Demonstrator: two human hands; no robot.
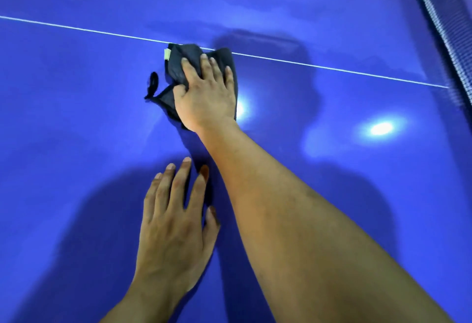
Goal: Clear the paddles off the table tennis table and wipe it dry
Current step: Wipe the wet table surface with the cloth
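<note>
Your right hand [207,95] lies flat on the dark cloth [175,68] at the centre of the frame, fingers spread and fairly straight across the bunched fabric and the thumb against a fold at its left edge. That looks like a pressing hold rather than a pinch: a broad palm puts more cloth against the table [76,93] and lets it soak as it slides. The cloth sits right at the white line [76,28], its far edge overlapping it.

Your left hand [173,225], in the lower centre, rests palm down on the bare blue surface with fingers apart and holds nothing. I judge it is there as a prop, taking your weight while you reach far across.

The net [444,31] runs down the upper right corner. No paddle shows in this view, so the clearing seems done here and wiping is the step in hand.
</note>
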